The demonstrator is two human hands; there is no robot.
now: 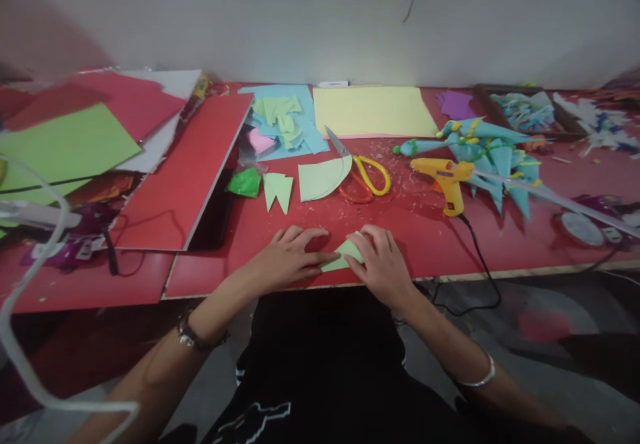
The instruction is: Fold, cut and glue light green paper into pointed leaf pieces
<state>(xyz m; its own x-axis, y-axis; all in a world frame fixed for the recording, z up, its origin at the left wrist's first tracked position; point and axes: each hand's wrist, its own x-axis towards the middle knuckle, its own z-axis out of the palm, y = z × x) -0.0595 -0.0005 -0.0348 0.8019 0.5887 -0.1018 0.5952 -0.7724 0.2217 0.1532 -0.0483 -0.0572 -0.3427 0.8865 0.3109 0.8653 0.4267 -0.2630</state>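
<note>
A small piece of light green paper lies at the table's front edge between my hands. My left hand rests at its left side, fingers apart, with a fingertip touching the paper. The fingers of my right hand are curled over the paper's right part and pinch it; they hide some of it. Beyond my hands lie a light green quarter-round piece with a drawn curve, two narrow pointed green pieces, and open scissors with red and yellow handles, one blade over the quarter-round piece.
A yellow glue gun with a black cord lies at the right, beside blue paper cones. A red board and coloured sheets cover the left. Yellow paper and a tray of scraps are at the back.
</note>
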